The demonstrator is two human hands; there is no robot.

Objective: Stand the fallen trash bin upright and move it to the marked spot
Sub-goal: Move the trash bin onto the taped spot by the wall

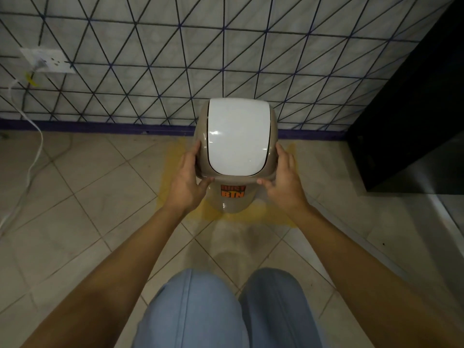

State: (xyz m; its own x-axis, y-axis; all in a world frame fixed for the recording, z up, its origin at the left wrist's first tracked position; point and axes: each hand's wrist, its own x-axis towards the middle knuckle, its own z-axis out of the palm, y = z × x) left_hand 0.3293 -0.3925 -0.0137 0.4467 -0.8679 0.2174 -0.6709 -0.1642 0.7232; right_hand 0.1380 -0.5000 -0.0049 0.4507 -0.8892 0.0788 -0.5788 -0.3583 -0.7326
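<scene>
Bin [232,202] stands upright on the floor [75,209], close to the wall [226,59], inside the yellow mark [266,216] on the tiles. Beige body, white swing lid [238,136] on top, orange label [233,191] reading "DUST BIN" facing the camera.

Left hand [187,182] is on the left side of the bin's top collar: fingers [195,151] spread along the side, thumb hooked under the front rim. Right hand [283,180] mirrors it on the right side, fingers up the side, thumb at the front rim. Both hands wrap loosely around the collar, half-curled, touching it; how firm the grip is cannot be told.

Both forearms reach forward from the bottom corners. Knees in blue jeans [226,310] at bottom centre. White socket [47,60] on the wall at left, white cable [32,156] trailing down to the floor. Dark cabinet [414,109] at right, well apart from the bin.
</scene>
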